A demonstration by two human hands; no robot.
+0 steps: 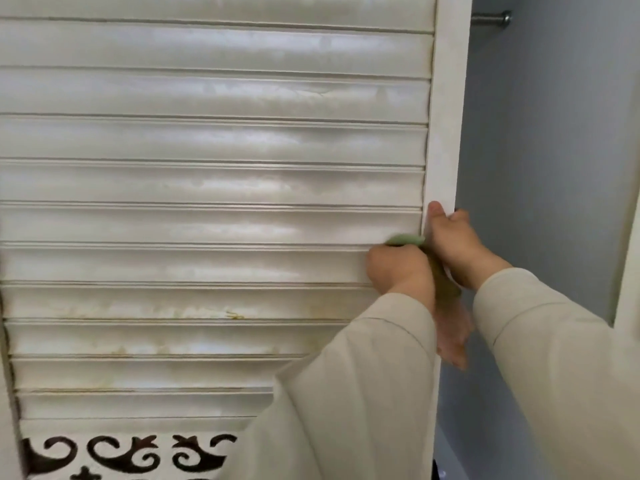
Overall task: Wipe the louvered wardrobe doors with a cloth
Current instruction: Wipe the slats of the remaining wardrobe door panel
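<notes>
A white louvered wardrobe door [207, 188] fills most of the view, standing open; its slats show streaks and yellowish stains lower down. My left hand [398, 268] grips a pale green cloth [407, 240] and presses it against a slat near the door's right end. My right hand [453, 247] holds the door's right frame edge [446, 116], thumb on the front and fingers wrapped behind. Most of the cloth is hidden by the hands. Both arms wear beige sleeves.
The wardrobe's grey interior [540, 168] lies to the right of the door, with a metal hanging rail [491, 19] at the top. A cut-out scroll ornament panel [128, 455] sits below the slats. A white wardrobe side [627, 271] stands at far right.
</notes>
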